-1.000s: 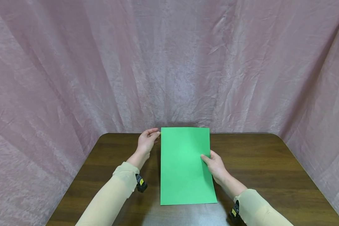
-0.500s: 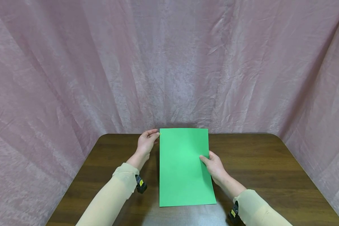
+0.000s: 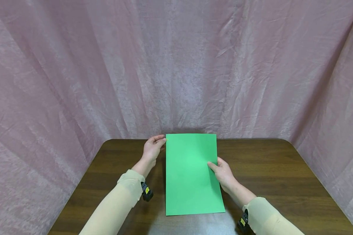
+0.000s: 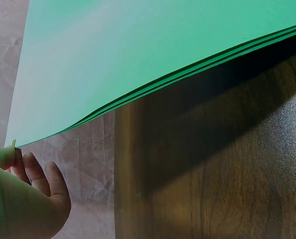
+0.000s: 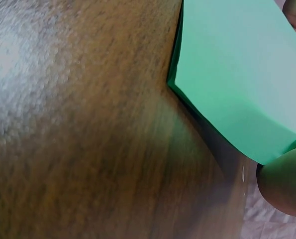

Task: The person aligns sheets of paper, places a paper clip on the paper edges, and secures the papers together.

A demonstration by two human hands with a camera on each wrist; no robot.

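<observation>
A few green paper sheets [image 3: 191, 176] are held above the table in the head view, their edges fanned slightly apart in the left wrist view. At their upper left corner, my left hand [image 3: 152, 148] pinches a small yellow paper clip [image 4: 13, 143] between thumb and fingers. The clip sits over the sheets' edge, partly hidden by the thumb. My right hand [image 3: 223, 171] grips the sheets by their right edge, thumb on the front and fingers behind, mostly hidden. In the right wrist view the green sheets [image 5: 232, 79] bend towards that hand.
Below the sheets lies a dark brown wooden table [image 3: 261, 169] with rounded far corners. A pink curtain [image 3: 188, 65] hangs right behind its far edge and along the sides. Black wrist cameras are strapped near both cuffs.
The green sheets have shifted slightly left and towards me, against the left fingers. The yellow clip, first showing beside the sheets' edge, now overlaps their corner. The left hand has barely moved.
</observation>
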